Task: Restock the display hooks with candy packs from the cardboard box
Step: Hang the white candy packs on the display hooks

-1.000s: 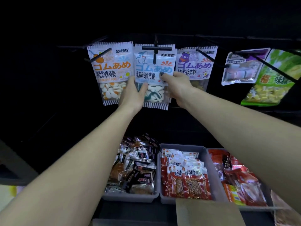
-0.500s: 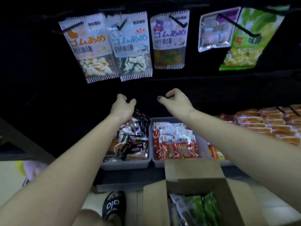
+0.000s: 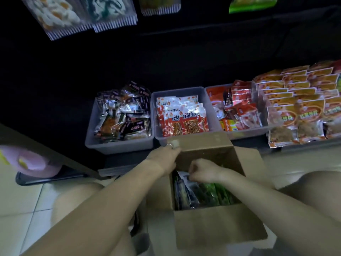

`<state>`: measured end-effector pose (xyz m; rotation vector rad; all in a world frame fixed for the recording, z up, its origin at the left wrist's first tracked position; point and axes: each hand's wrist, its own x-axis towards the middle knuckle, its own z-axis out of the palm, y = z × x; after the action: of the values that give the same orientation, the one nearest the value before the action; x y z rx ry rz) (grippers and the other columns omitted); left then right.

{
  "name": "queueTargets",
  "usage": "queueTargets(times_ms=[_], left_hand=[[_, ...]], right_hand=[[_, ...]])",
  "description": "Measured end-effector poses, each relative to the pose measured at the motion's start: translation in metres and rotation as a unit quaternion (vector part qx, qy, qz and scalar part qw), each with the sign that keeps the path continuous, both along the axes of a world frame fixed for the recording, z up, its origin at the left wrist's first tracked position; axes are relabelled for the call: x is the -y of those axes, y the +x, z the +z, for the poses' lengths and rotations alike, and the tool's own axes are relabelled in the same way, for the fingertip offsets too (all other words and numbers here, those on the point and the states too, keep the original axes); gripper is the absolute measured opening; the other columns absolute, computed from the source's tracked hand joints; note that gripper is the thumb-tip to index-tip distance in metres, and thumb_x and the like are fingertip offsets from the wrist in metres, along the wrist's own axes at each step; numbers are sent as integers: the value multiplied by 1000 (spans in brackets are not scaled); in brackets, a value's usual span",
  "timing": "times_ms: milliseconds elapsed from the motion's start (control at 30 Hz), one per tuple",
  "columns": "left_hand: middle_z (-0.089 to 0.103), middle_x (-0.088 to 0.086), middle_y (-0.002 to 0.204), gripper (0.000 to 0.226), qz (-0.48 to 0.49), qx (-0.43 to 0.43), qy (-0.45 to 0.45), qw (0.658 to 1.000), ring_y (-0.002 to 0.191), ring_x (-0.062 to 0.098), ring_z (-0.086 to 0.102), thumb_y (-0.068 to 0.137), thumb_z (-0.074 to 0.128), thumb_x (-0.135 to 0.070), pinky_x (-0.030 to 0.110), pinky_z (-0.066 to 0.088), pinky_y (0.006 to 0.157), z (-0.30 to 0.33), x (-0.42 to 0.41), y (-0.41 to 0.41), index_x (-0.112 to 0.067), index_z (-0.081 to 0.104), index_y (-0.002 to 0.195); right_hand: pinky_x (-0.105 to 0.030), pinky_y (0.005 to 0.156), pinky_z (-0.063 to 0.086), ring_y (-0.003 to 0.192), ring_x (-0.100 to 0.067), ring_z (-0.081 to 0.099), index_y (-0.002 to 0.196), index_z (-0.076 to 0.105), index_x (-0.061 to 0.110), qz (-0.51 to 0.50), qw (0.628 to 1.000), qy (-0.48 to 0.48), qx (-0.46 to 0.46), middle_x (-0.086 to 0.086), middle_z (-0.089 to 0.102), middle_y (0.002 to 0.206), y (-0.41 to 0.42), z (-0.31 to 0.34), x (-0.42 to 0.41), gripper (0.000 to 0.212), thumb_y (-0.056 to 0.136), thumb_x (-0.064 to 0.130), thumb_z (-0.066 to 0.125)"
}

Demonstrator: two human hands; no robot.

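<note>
Both our hands had dropped from hung packs down to cardboard box (image 3: 217, 226). Left hand (image 3: 164, 157) gripped box's far flap; right hand (image 3: 203, 170), curled, pinched candy packs (image 3: 203, 194) inside box. Next refill begun.

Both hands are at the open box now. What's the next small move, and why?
Probably lift one pack out. The right hand is curled down among the packs in the cardboard box, while the left hand holds the box's left flap; whether a pack is gripped is unclear.
</note>
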<state>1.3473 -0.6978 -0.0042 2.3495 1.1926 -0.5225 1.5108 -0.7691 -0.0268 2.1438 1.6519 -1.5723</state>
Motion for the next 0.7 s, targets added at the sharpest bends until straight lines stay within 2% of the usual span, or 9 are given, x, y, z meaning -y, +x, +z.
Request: queueTargets(times_ms=[67, 133, 200, 233, 367, 467, 567, 633, 700], left_hand=[[42, 11, 157, 61, -1, -11, 19, 1000, 132, 33, 53, 102, 50, -2, 40, 49, 98, -5, -2, 2, -25, 38, 158], [31, 12, 165, 69, -6, -17, 15, 1000, 136, 35, 51, 100, 47, 5, 39, 48, 101, -7, -4, 0, -25, 35, 161], [18, 14, 170, 77, -9, -20, 3, 1000, 139, 37, 50, 98, 44, 11, 40, 49, 104, -5, -4, 0, -25, 29, 165], [17, 15, 170, 81, -9, -21, 0, 1000, 139, 37, 50, 97, 43, 15, 40, 51, 103, -4, -3, 0, -25, 26, 165], [22, 17, 165, 85, -3, -9, 9, 1000, 133, 37, 55, 91, 43, 21, 42, 55, 97, -5, -4, 1, -23, 31, 163], [23, 17, 163, 83, -9, -14, 14, 1000, 124, 38, 61, 91, 44, 20, 45, 57, 93, -7, -5, 0, -21, 31, 162], [25, 18, 161, 77, -17, -13, 19, 1000, 119, 37, 62, 94, 45, 16, 45, 57, 89, -8, -6, -1, -22, 32, 161], [24, 17, 162, 77, -19, -12, 23, 999, 119, 36, 63, 96, 45, 14, 41, 56, 87, -11, -8, -2, -23, 32, 161], [25, 14, 163, 78, -16, -7, 24, 1000, 120, 36, 62, 95, 46, 14, 40, 55, 88, -13, -9, -2, -24, 32, 161]], right_hand=[[-30, 81, 51, 107, -23, 66, 114, 68, 13, 55, 996, -53, 45, -9, 66, 118, 2, -29, 6, 23, 94, 25, 68], [-29, 84, 50, 113, -22, 64, 124, 65, 18, 95, 990, -85, 59, -7, 61, 131, 2, -59, 11, 29, 97, 25, 63], [-31, 97, 47, 135, -27, 52, 153, 44, 19, 133, 982, -107, 77, -8, 44, 156, 2, -80, 14, 54, 101, 24, 58], [-33, 104, 46, 141, -29, 47, 159, 34, 19, 156, 976, -118, 95, -8, 38, 162, 1, -86, 15, 63, 101, 23, 59], [-42, 114, 42, 147, -34, 38, 161, 32, 24, 304, 930, -151, 142, -10, 29, 167, -3, -115, 12, 63, 103, 19, 56], [-54, 122, 30, 157, -36, 16, 164, 23, 30, 371, 888, -189, 197, -7, 10, 173, -6, -147, 15, 60, 108, 30, 44], [-55, 127, 9, 160, -34, -2, 165, 18, 29, 397, 879, -148, 221, -8, -1, 174, -5, -165, 22, 56, 112, 33, 33], [-52, 126, 6, 160, -31, 5, 164, 24, 22, 423, 866, -134, 232, -11, 9, 173, -7, -162, 23, 54, 112, 34, 32], [-48, 125, 22, 154, -32, 26, 160, 34, 14, 430, 865, -96, 240, -15, 25, 169, -11, -153, 18, 51, 111, 27, 38]])
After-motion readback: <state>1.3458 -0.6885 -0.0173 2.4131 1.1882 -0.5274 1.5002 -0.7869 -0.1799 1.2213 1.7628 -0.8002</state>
